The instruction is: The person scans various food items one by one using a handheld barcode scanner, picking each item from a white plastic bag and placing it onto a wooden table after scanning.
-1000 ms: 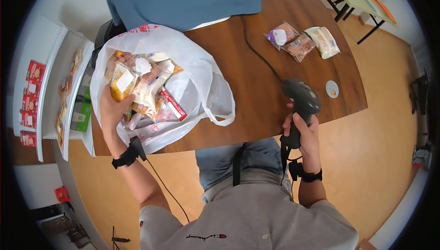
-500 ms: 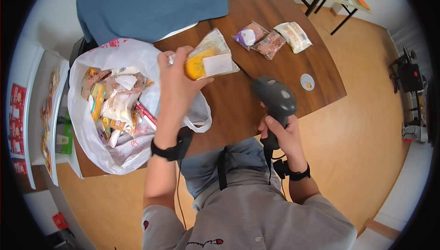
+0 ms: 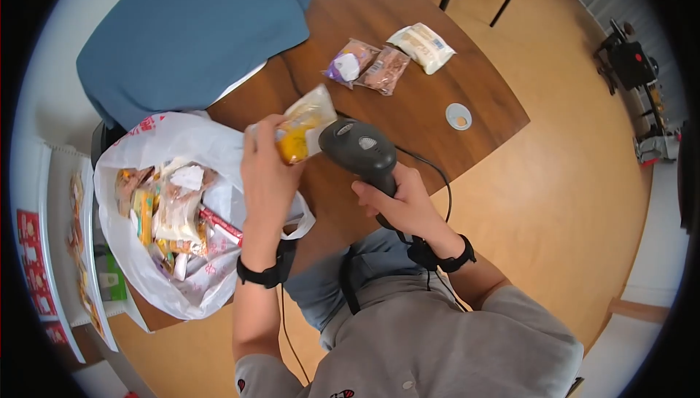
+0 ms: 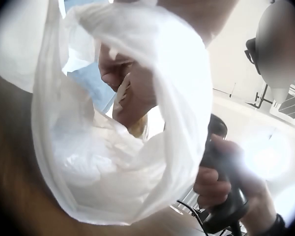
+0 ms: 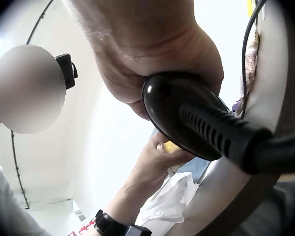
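Note:
The left hand pinches a clear packet with yellow contents above the table, beside the white plastic bag. The right hand grips a black handheld scanner by its handle, its head close to the packet. In the left wrist view the bag's handle loop hides part of the left hand, and the right hand holds the scanner behind it. The right wrist view has the scanner's underside and cable end in front.
Several snack packs fill the bag. Three packets, one of them cream-coloured, lie at the table's back, with a round white sticker at the right. A blue cloth covers something behind the bag. Shelves with boxes stand left.
The left hand has lifted the yellow packet out of the bag and over the table. The right hand has brought the scanner left to the packet. The head view has shifted.

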Action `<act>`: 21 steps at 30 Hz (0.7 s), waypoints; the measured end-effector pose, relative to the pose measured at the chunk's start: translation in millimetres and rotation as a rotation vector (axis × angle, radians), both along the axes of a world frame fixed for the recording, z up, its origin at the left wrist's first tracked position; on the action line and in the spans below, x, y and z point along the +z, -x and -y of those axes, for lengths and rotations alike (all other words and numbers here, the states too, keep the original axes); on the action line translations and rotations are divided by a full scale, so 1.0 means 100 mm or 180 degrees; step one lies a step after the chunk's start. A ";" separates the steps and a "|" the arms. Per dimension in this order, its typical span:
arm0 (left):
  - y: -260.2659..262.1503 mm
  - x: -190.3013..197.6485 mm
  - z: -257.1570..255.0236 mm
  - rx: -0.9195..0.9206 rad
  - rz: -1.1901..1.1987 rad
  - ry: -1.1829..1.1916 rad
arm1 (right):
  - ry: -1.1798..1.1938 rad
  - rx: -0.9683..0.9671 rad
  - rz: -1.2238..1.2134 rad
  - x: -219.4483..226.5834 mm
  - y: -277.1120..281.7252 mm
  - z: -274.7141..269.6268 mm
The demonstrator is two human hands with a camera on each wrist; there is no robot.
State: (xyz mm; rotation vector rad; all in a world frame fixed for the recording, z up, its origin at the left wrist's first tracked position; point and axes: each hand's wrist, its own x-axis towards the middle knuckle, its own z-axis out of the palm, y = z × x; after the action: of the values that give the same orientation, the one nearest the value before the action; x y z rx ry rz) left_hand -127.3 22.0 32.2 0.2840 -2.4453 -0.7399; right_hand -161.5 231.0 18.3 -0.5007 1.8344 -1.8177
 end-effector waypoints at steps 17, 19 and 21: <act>1.66 -0.50 -0.45 -0.0106 -0.0298 -0.0313 | 0.0878 -0.0206 0.1047 -0.36 0.11 -0.37; 1.66 -0.43 -0.59 0.0427 -0.0452 0.0177 | 0.0860 -0.0353 0.1007 -0.36 0.12 -0.39; 1.55 -0.30 -0.57 0.0893 -0.0594 0.0687 | 0.0904 -0.0324 0.0990 -0.38 0.13 -0.42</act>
State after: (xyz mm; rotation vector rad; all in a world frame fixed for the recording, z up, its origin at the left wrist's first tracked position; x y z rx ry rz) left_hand -282.8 79.0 2.6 0.4413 -2.2237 -0.3613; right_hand -174.7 272.8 -19.9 -0.2084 1.4266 -2.1040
